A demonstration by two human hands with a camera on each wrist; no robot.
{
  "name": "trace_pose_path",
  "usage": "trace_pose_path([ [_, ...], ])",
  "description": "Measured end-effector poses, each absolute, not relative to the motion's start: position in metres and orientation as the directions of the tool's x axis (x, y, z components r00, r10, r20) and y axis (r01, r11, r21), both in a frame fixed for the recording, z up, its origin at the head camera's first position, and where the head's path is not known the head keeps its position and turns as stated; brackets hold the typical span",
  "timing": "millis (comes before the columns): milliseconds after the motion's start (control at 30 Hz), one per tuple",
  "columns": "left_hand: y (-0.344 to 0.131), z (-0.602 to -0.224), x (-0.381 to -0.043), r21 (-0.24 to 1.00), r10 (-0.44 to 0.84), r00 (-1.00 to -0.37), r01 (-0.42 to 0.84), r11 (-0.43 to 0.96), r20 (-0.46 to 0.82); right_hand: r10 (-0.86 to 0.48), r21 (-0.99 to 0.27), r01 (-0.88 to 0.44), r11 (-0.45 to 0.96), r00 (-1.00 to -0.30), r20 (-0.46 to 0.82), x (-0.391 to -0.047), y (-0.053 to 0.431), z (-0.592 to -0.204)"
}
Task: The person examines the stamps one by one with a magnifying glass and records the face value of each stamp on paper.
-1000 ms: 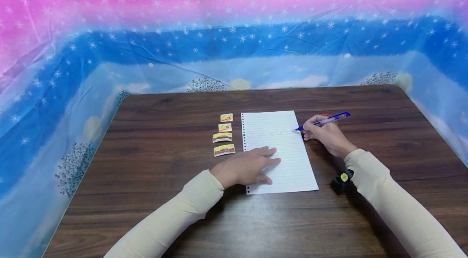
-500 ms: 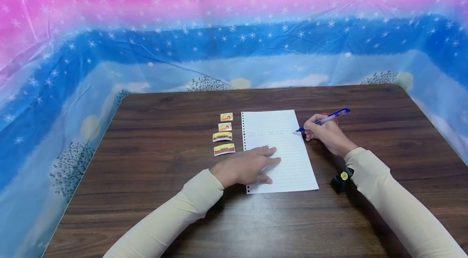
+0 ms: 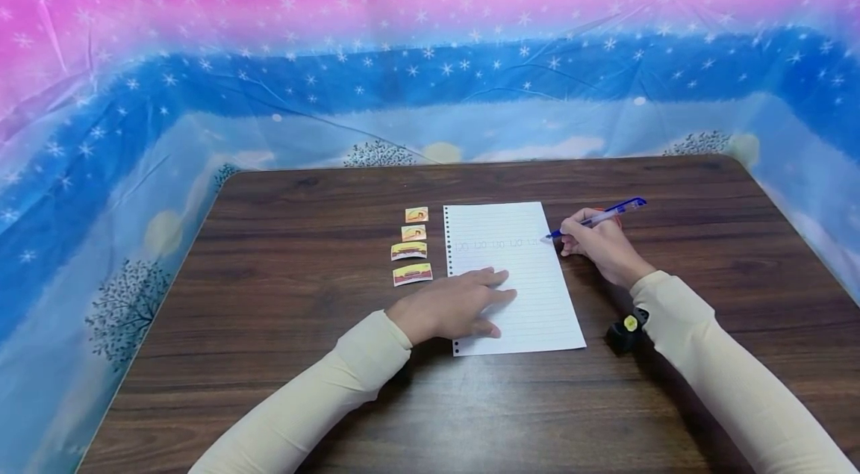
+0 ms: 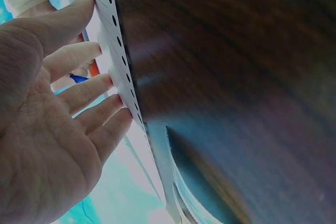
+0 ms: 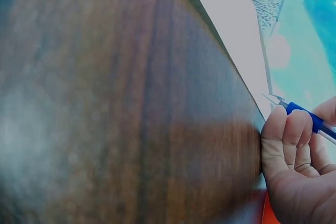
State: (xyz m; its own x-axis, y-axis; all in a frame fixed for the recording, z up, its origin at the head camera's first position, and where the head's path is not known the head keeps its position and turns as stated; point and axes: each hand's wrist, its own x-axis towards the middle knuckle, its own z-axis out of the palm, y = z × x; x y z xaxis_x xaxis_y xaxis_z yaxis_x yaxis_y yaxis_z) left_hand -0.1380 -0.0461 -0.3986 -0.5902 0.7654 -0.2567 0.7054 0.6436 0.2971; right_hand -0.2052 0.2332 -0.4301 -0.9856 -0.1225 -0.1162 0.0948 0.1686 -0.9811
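Observation:
A blue pen (image 3: 591, 221) is pinched in my right hand (image 3: 605, 246), its tip at the right edge of a lined sheet of paper (image 3: 531, 302). Punched holes run down the sheet's left side, and a row of faint handwritten numbers crosses its upper half. My left hand (image 3: 453, 304) rests on the lower left of the sheet with its fingers spread and straight. In the left wrist view, that hand's fingertips (image 4: 122, 115) touch the paper near the holes. The right wrist view shows the pen's metal tip (image 5: 273, 99) by the paper's edge.
Left of the paper lie two small orange cards (image 3: 416, 215) and two larger yellow and red cards (image 3: 412, 275) in a column. A red object (image 3: 617, 219) is partly hidden behind my right hand. A patterned curtain (image 3: 430, 71) surrounds the brown table (image 3: 282, 272).
The pen tip has moved slightly to the right, and more strokes stand in the last number of the row. My left hand has stayed in place.

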Motion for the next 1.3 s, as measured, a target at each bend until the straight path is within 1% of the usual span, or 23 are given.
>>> trace_pose_path([
  [500,-0.046,-0.398,-0.138,0.303,0.763,-0.593,0.700,0.647,-0.259,-0.102,-0.982,0.085,0.170,-0.989,-0.104,-0.204,0.231,-0.432],
  [733,-0.045,-0.397,-0.138,0.305,0.762,-0.594,0.699,0.647,-0.258,-0.103,-0.978,0.074,0.195,-0.990,-0.095,-0.204,0.231,-0.433],
  [1100,-0.046,-0.396,-0.139,0.334,0.769,-0.588,0.693,0.639,-0.253,-0.092,-0.982,0.157,0.104,-0.982,-0.167,-0.205,0.232,-0.422],
  [1200,-0.046,-0.396,-0.139,0.349,0.771,-0.588,0.688,0.636,-0.246,-0.092,-0.984,0.151,0.097,-0.983,-0.160,-0.202,0.234,-0.418],
  [1300,-0.047,-0.396,-0.140,0.360,0.771,-0.588,0.683,0.635,-0.244,-0.096,-0.989,0.115,0.093,-0.988,-0.123,-0.200,0.237,-0.416],
])
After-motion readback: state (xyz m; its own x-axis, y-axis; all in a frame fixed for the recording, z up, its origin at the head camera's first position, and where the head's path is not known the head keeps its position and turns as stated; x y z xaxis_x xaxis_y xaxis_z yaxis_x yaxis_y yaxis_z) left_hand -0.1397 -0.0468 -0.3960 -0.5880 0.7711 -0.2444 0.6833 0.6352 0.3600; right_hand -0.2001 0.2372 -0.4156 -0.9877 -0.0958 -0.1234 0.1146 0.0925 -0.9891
